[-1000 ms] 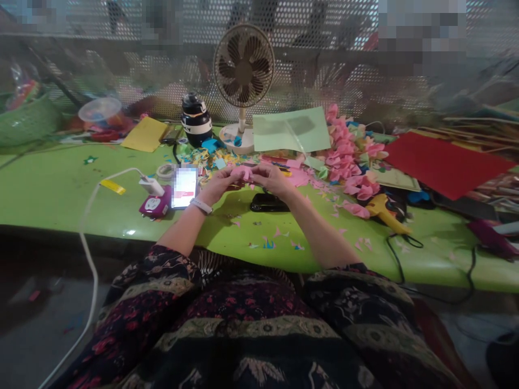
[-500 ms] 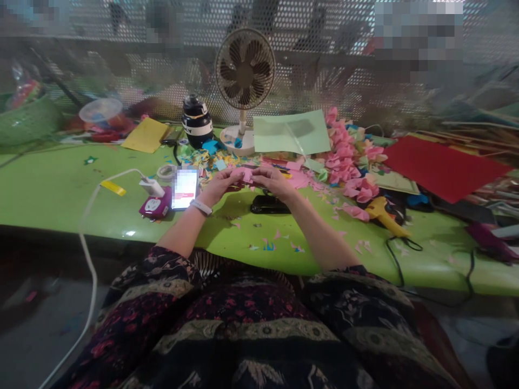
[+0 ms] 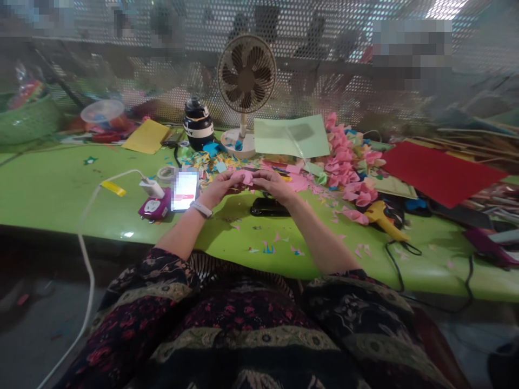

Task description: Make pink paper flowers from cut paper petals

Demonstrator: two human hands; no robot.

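A small piece of pink paper point(image 3: 246, 178) is held between my two hands above the green table. My left hand point(image 3: 221, 186), with a pale band on its wrist, pinches the paper from the left. From the right, the fingers of my right hand point(image 3: 271, 183) close on it too. The paper looks folded or curled, though the fingers hide part of it. Below the right hand lies a shiny black case-like object point(image 3: 268, 207). Colourful paper scraps point(image 3: 203, 161) and pink pieces point(image 3: 298, 181) are strewn just behind the hands.
A fan point(image 3: 246, 75) and a dark bottle point(image 3: 198, 127) stand at the back. Pink paper flowers point(image 3: 340, 151) are heaped to the right, near a yellow glue gun point(image 3: 383, 219) and red sheet point(image 3: 440, 170). A lit phone point(image 3: 184, 189) and purple power socket point(image 3: 154, 207) are left.
The view has shifted slightly, so the fan and hands appear a little lower. Both hands keep hold of the pink paper, with only slight finger movement.
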